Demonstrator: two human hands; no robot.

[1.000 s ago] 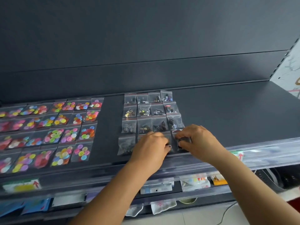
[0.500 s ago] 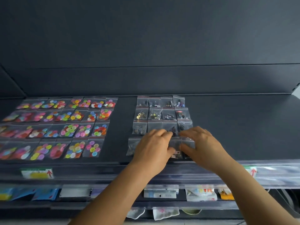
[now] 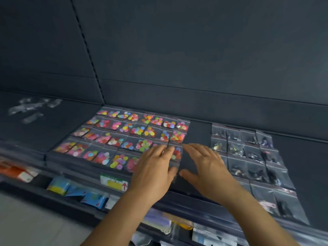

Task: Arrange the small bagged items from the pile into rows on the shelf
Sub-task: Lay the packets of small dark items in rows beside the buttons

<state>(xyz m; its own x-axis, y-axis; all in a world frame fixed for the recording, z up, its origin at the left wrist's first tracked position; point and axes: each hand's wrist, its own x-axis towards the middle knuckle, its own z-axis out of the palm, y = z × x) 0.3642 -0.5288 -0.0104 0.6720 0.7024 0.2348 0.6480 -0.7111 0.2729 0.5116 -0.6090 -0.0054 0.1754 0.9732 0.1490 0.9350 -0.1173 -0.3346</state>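
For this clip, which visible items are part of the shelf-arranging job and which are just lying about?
Job:
- colourful button bags
- dark hardware bags
- shelf
- loose clear bags
- left hand, right hand

Lying about:
- price label
- blue packets on the lower shelf

1. the left hand (image 3: 154,172) covers the near right bags of the colourful button bags (image 3: 134,134); how many lie beneath is unclear.
2. the pile (image 3: 33,108), far left of the hands, is a pale smear.
3. the dark bags (image 3: 248,157), right of the right hand (image 3: 206,167), hold contents too small to name.
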